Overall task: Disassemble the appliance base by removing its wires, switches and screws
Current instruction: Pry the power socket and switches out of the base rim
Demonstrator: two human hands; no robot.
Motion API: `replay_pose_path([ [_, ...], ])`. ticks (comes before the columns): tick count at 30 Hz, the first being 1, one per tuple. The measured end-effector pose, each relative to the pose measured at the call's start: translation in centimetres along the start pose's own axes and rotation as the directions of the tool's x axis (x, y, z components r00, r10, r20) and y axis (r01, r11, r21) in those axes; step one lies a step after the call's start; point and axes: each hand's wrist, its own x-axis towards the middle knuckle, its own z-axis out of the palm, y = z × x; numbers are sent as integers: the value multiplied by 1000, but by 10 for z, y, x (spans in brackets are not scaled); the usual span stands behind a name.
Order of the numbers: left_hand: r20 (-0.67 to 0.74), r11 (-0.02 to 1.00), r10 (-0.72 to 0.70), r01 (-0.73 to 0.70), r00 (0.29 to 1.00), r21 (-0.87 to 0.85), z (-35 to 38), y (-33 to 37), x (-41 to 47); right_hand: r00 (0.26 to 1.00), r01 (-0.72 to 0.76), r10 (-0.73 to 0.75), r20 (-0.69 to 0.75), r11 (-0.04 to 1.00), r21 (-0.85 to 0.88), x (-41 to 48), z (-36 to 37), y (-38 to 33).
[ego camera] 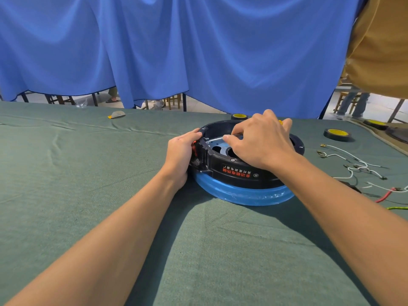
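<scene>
While left grip [180, 151] clasps, base [240, 174] lies rightward.

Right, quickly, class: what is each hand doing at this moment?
Left hand: grips the round black plastic appliance base.
Right hand: holds a yellow-handled metal screwdriver.

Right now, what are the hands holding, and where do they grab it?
The right hand grips a screwdriver, fingers on its metal shaft. The left hand holds the appliance base at its left edge.
</scene>
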Motion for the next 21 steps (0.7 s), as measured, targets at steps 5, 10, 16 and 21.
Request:
replay_pose_path([
  [5,-3,1000,6,-6,1000,10,-1,-1,0,999,38,-38,34,999,-7,3,0,-3],
  [10,-12,1000,10,-10,1000,19,-1,-2,2,1000,-27,27,-15,1000,-8,0,1,1],
  [16,-26,1000,16,-16,1000,24,0,-3,2,996,-13,14,86,1000,-19,1,0,0],
  [21,-20,1000,19,-19,1000,25,0,-2,2,994,34,-36,103,999,24,4,1,-1],
])
